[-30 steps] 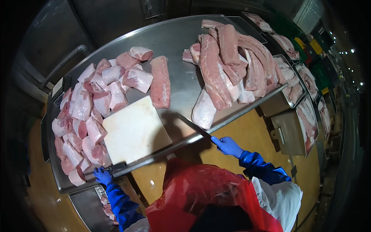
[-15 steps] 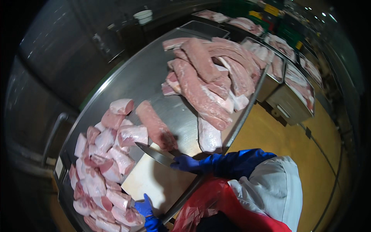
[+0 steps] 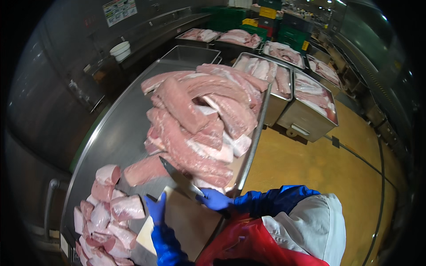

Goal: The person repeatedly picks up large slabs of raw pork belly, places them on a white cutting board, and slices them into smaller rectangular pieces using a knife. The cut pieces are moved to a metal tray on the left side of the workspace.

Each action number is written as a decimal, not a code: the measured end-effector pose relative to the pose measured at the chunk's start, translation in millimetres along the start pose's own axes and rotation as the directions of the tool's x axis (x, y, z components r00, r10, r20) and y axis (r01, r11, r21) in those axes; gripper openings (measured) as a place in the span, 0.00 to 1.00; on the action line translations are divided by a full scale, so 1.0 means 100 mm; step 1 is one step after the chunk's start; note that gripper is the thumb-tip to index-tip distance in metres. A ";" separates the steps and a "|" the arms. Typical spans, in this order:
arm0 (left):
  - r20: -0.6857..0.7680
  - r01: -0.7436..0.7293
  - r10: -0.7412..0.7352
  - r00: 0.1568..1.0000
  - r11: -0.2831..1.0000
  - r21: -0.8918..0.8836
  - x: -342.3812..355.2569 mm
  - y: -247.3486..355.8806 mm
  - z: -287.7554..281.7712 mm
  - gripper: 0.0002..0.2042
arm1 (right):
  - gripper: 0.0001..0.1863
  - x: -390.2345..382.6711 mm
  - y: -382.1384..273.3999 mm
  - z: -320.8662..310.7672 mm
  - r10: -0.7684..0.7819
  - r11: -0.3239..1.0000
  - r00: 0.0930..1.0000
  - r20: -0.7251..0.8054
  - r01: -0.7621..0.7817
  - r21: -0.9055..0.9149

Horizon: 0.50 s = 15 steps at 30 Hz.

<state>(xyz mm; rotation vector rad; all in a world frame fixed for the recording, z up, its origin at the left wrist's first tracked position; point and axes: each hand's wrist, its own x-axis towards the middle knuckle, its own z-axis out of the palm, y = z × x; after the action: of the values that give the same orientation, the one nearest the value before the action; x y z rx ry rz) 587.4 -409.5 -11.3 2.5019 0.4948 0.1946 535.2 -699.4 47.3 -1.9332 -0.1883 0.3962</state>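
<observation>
My right hand [image 3: 215, 199], in a blue glove, grips a long knife [image 3: 181, 178] by its handle. The blade points away and to the left, over the end of a pink meat loin [image 3: 144, 172] lying on the metal table. My left hand [image 3: 155, 209], also gloved in blue, holds nothing; its thumb and fingers are apart at the left edge of a white cutting board [image 3: 188, 221]. A heap of long meat loins [image 3: 191, 128] lies beyond the knife. Cut meat chunks [image 3: 104, 217] are piled left of my left hand.
The metal table [image 3: 120, 133] has a raised rim. Steel bins of meat [image 3: 308, 119] stand off its right side, with more trays behind. Green and yellow crates [image 3: 266, 22] are stacked far back. A white bucket [image 3: 120, 51] stands by the left wall.
My left hand has moved forward from beside the near cut chunks to the board's far left part. The knife now points more steeply away, and the view has swung toward the loin heap.
</observation>
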 end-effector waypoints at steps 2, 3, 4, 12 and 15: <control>0.038 0.286 -0.292 0.956 0.952 0.114 0.55 0.63 0.32 0.53 | 0.18 0.02 0.15 -0.23 -0.070 0.998 0.997 -0.040 0.070 0.001; 0.011 0.389 -0.396 0.918 0.907 0.164 0.78 0.88 0.45 0.53 | 0.19 -0.03 0.29 -0.32 -0.084 0.996 0.994 -0.069 0.082 -0.035; -0.017 0.485 -0.492 0.870 0.850 0.207 1.01 1.07 0.64 0.52 | 0.19 -0.06 0.29 -0.47 -0.077 0.997 0.995 -0.064 0.075 -0.022; 0.186 0.030 -0.111 0.976 0.921 0.390 1.60 1.52 1.12 0.45 | 0.22 -0.17 0.34 -1.29 0.071 0.997 0.996 -0.053 -0.070 0.018; 0.134 0.226 -0.270 0.954 0.936 0.271 1.42 1.89 1.28 0.45 | 0.24 -0.36 0.66 -1.49 0.183 0.980 0.973 -0.138 -0.191 -0.049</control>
<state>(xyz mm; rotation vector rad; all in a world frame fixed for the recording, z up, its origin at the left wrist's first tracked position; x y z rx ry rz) 806.6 -564.8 -5.2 2.6381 0.8018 -0.1915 551.9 -865.4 44.1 -2.0383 0.0701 0.3876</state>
